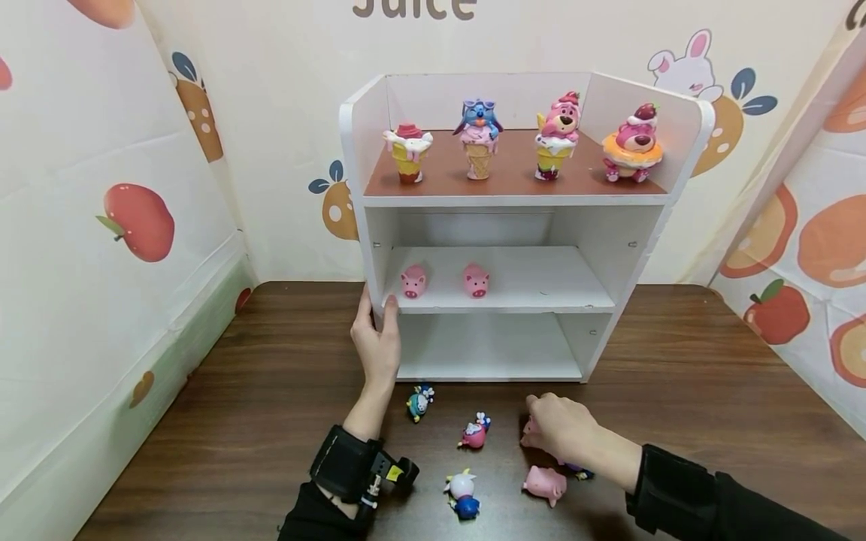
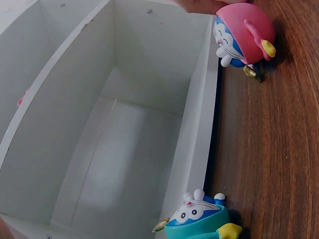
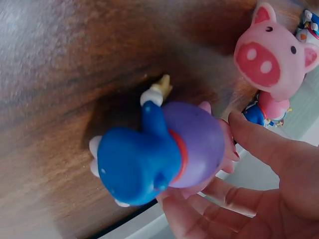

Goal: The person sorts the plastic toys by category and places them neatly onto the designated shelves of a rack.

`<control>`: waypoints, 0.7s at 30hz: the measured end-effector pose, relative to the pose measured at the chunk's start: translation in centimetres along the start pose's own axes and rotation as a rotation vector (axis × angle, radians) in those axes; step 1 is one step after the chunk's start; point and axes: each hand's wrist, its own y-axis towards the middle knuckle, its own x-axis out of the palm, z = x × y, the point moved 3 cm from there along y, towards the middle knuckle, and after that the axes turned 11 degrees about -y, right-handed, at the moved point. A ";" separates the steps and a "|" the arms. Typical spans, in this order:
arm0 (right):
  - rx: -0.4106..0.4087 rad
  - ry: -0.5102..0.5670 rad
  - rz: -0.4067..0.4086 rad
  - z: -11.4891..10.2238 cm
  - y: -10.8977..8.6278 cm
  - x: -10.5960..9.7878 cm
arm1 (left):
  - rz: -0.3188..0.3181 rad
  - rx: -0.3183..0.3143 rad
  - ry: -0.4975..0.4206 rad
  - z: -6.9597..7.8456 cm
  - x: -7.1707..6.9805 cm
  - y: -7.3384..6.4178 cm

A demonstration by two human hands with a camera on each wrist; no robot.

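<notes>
My left hand [image 1: 380, 346] grips the left side panel of a white shelf unit [image 1: 501, 308], thumb at the front edge and fingers along the outside. My right hand [image 1: 564, 424] is low over the table and holds a pink pig figurine [image 1: 530, 434], partly hidden by the fingers. Close to that hand lie a second pink pig [image 1: 545, 485] and a blue-and-purple figurine [image 3: 159, 154]. A teal figurine [image 1: 419, 403], a pink-suited one [image 1: 475, 431] and a white-and-blue one [image 1: 463, 494] lie between the hands. Two pink pigs [image 1: 413, 281] stand on the middle shelf.
Several ice-cream and bear figurines [image 1: 479, 139] stand in a row on the brown top shelf. The lower compartment [image 1: 487, 346] has a raised front edge. Printed wall sheets [image 1: 135, 300] border the wooden table [image 1: 284, 421] at the left, back and right.
</notes>
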 end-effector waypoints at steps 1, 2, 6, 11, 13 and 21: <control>-0.002 0.008 0.008 0.0 0.0 0.0 | -0.001 -0.001 -0.002 0.0 0.0 0.0; -0.003 0.017 0.014 -0.1 -0.1 0.1 | -0.002 -0.002 -0.001 0.0 0.0 -0.1; -0.012 0.040 0.044 -0.1 -0.2 0.1 | -0.005 -0.002 -0.002 -0.1 0.0 -0.1; -0.035 0.054 0.070 0.1 -0.3 -0.4 | -0.012 -0.008 -0.017 -0.1 0.0 -0.1; -0.048 0.068 0.075 0.1 -0.3 -0.9 | -0.015 -0.009 -0.024 -0.1 0.0 -0.1; -0.195 0.089 0.200 0.6 -0.7 -3.7 | -0.014 -0.014 -0.026 -0.1 0.0 0.0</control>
